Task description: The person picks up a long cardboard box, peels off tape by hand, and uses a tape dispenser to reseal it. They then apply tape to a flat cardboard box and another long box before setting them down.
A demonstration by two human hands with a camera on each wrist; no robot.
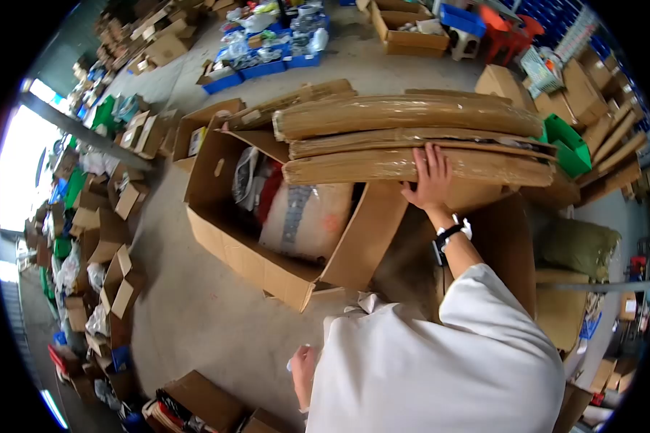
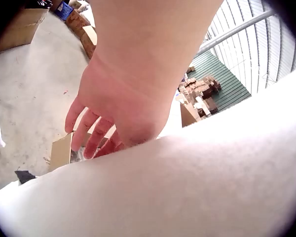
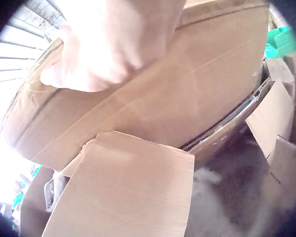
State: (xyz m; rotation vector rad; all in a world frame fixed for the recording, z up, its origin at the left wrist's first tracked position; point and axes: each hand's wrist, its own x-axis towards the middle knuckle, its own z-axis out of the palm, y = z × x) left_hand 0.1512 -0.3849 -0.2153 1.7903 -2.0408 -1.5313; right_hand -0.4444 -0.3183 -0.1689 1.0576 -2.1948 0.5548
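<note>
My right hand [image 1: 432, 177] rests with spread fingers across the top edge of the nearest long, tape-wrapped cardboard package [image 1: 368, 167]. Behind it stand more flat cardboard packages [image 1: 404, 114], side by side. The right wrist view shows the broad brown face of a package [image 3: 187, 84] below that hand. Low beside the white shirt [image 1: 426, 368], my left hand [image 1: 303, 368] hangs with loosely bent fingers and holds nothing. An open cardboard box [image 1: 245, 252] stands on the floor in front, with a clear-wrapped bundle [image 1: 307, 216] and grey and red items inside.
Another open carton [image 1: 502, 238] stands at the right, near a green sack [image 1: 578, 245] and a green bin [image 1: 565, 144]. Boxes and bags line the left side. Blue trays [image 1: 263, 66] of goods lie at the back. Concrete floor [image 1: 173, 317] shows at the left.
</note>
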